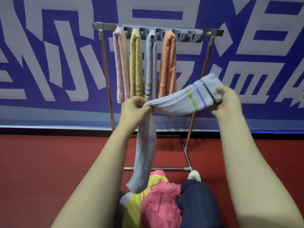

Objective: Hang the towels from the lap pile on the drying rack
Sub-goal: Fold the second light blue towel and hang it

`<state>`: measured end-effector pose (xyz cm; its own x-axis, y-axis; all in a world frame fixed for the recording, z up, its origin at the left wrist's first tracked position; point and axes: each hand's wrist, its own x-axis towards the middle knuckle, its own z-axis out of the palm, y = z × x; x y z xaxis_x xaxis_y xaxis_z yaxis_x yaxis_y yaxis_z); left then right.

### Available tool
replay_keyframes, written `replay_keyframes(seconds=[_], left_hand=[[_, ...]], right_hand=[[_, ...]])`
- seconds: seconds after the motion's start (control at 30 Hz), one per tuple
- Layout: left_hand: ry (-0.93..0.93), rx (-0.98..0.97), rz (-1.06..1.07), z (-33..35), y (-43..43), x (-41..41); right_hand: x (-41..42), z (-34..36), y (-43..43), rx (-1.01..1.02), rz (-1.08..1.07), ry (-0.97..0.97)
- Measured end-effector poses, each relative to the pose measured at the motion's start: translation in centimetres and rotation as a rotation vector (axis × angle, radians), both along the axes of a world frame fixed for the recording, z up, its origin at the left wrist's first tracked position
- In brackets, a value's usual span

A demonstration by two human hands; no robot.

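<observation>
I hold a pale lavender towel (171, 102) with green, blue and black stripes in front of the drying rack (105, 26). My left hand (134, 106) pinches its bunched middle, and the long end hangs down toward my lap. My right hand (226, 101) grips the striped end, raised to the right. On the rack's grey clip bar (189, 34) hang several towels: pink (120, 66), yellow (135, 63), lavender (150, 63) and orange (167, 63). The lap pile holds a yellow towel (133, 204) and a pink towel (161, 201).
The rack's chrome legs and base bar (169, 169) stand on a red floor (49, 162) before a blue and white banner wall (49, 63). My dark trouser leg (197, 203) and a white shoe (194, 175) reach the base. The clip bar's right part is bare.
</observation>
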<state>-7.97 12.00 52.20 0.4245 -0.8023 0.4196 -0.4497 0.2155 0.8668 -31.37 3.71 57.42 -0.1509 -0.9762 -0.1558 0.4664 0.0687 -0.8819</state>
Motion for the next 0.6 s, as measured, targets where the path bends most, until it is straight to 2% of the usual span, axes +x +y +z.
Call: replay_keyframes(seconds=[0.1,0.13,0.2,0.3,0.5,0.6], left_hand=[[-0.115,-0.027,0.07,1.1,0.0,-0.3],[-0.137,-0.035,0.098,1.4,0.0,-0.4],[-0.176,-0.045,0.147,2.1,-0.2,-0.5],[-0.246,-0.023,0.188,2.8,-0.7,-0.6],[-0.357,0.017,0.276,3.4,-0.7,-0.8],[-0.34,0.049,0.299,3.7,-0.5,-0.5]], right_hand=[[0.7,-2.2,-0.6,0.224,0.08,0.242],[1.1,-3.0,-0.6,0.265,0.107,0.326],[2.1,-4.8,-0.1,0.272,0.114,0.377],[4.1,-6.1,1.5,0.108,0.094,0.45],[8.0,-5.6,5.8,-0.403,0.614,0.629],[9.3,-6.0,6.5,-0.506,0.611,0.663]])
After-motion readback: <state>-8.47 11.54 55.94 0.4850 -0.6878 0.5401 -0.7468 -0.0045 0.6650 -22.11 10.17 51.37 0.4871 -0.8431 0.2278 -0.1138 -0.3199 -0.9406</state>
